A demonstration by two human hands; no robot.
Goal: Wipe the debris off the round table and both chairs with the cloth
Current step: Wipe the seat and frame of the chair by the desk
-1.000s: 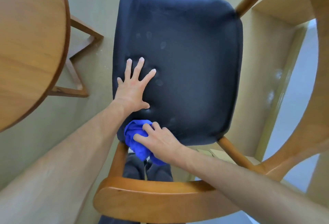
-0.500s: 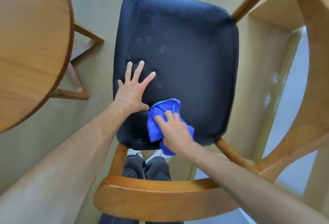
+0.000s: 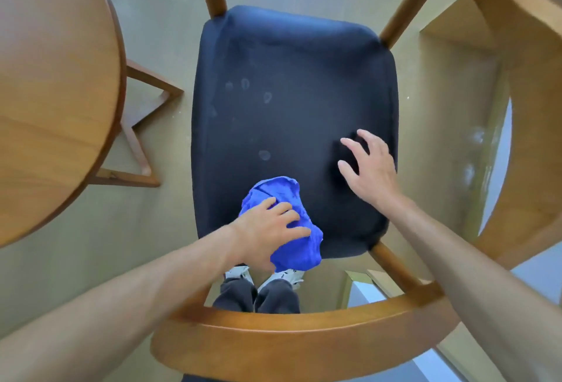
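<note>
My left hand pressed the blue cloth flat-fingered onto the seat beneath it, while my right hand, fingers spread and empty, hovered beside it.

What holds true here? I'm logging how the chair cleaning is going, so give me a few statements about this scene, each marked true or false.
1. The left hand is pressed onto the blue cloth. True.
2. The blue cloth lies on the round table. False: it is at the near edge of the chair seat.
3. The right hand is bare, fingers spread, at the right side of the chair seat. True.
4. The chair seat is spotless. False: several pale marks show on its dark surface.
5. Both hands grip the blue cloth. False: only the left hand is on it, and the right hand is apart from it.
</note>
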